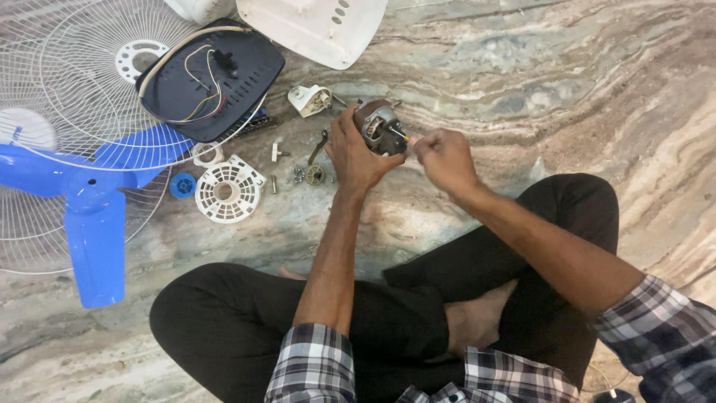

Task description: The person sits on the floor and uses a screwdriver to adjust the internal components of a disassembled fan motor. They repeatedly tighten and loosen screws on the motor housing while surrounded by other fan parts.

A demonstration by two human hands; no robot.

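Observation:
My left hand (352, 153) grips a small fan motor (380, 125), brown and silver, held just above the marble floor. My right hand (445, 155) pinches a thin yellow-handled tool (410, 139) whose tip meets the right side of the motor. I sit cross-legged in black trousers, both forearms stretched forward over my knees.
Loose screws and a small metal part (314, 173) lie left of my hand. A white round vented cover (228, 190), a dark housing with wires (211, 80), a white plastic shell (313, 26), a blue fan blade (93, 201) and a white wire guard (60, 75) lie at the left.

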